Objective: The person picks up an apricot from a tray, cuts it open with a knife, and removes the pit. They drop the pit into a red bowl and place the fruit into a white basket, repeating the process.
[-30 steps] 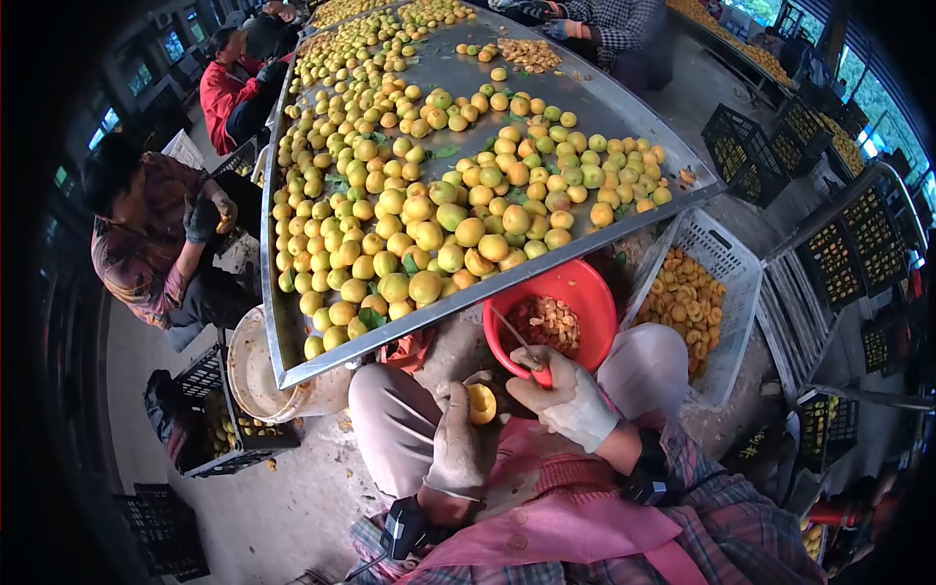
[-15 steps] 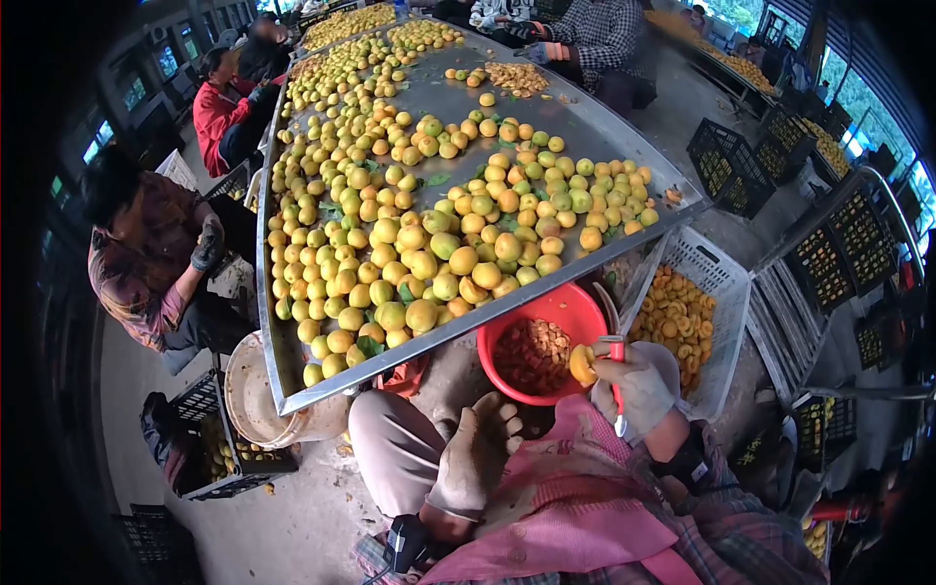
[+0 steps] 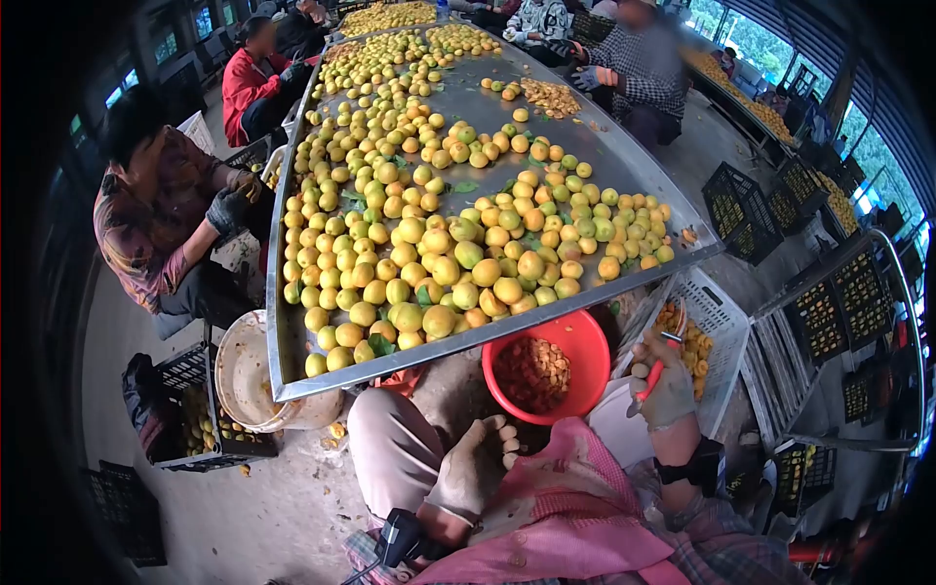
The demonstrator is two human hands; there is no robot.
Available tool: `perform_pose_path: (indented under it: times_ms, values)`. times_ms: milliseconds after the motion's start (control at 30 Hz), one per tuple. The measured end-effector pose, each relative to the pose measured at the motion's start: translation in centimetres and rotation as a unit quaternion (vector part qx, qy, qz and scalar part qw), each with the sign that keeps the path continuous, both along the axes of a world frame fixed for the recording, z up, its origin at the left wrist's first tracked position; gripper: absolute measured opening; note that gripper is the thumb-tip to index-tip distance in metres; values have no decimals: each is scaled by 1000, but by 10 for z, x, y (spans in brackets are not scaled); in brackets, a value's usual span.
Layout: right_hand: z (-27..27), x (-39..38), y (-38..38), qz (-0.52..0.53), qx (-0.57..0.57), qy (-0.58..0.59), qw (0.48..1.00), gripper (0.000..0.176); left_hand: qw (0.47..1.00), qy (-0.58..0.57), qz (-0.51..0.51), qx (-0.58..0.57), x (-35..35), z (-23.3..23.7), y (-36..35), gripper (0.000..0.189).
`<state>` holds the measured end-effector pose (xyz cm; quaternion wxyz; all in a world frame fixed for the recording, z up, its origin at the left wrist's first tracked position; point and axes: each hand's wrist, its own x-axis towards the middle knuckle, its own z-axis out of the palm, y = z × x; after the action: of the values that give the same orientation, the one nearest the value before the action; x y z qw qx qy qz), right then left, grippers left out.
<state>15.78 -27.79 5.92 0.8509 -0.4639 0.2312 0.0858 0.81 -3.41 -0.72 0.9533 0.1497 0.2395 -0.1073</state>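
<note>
My right hand (image 3: 670,388), in a pale glove, is closed round a red-handled tool (image 3: 651,378) with a thin metal end. It hangs over the near side of a light grey crate (image 3: 723,331) holding pitted apricot halves (image 3: 696,349). Lower in the view, my gloved left hand (image 3: 470,470) rests by my bent knee, its fingers loosely curled and apart, with nothing seen in them. Between my knees and the table edge stands a red basin (image 3: 592,366) of apricot pits (image 3: 536,375). Whole apricots (image 3: 439,268) cover much of the metal table (image 3: 624,146) ahead.
A whitish bucket (image 3: 242,375) stands under the table's left corner, beside a black crate (image 3: 190,429) with fruit. Co-workers (image 3: 161,214) sit along both table sides. To the right are a metal-framed cart (image 3: 780,375) and black crates (image 3: 741,210). Pits (image 3: 549,97) lie heaped farther up the table.
My right hand has moved right, from the basin's rim to over the grey crate. The apricot piece it held is gone from its fingers. The left hand stays put; the view has shifted slightly.
</note>
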Motion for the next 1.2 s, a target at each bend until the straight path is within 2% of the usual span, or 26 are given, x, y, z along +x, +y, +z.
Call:
perform_pose_path:
  times_ms: [33,67,133,267,500,600,767,933,1033,1067,1100,1167,1200]
  values:
    - [5,4,14,47,-7,-24,999,24,1000,10,3,-2,0,-2,1,35]
    - [11,8,28,51,-9,-28,998,24,1000,19,6,-5,0,-4,3,34]
    - [20,15,55,139,-103,-69,983,26,999,25,16,-18,-1,-9,5,34]
    - [28,30,98,203,-115,-73,970,30,998,40,29,-31,1,-14,11,31]
    - [7,54,136,262,-189,-63,944,32,994,70,57,-67,3,-27,28,30]
    - [2,54,148,274,-181,-77,941,33,992,77,66,-81,3,-31,35,31]
    - [11,57,175,299,-225,-73,924,34,989,103,64,-89,7,-33,41,27]
    - [21,73,209,398,-319,-116,852,38,990,95,56,-89,12,-44,40,27]
    - [19,81,237,410,-343,-132,835,39,993,90,58,-55,13,-45,37,27]
    - [11,88,242,416,-335,-166,829,46,994,92,59,-30,13,-44,37,28]
    - [13,92,252,420,-335,-167,826,46,993,91,64,-33,13,-44,37,28]
    - [21,105,278,415,-429,-214,774,44,995,69,75,22,11,-46,36,29]
    - [16,118,289,418,-461,-196,758,43,994,69,73,39,11,-45,36,30]
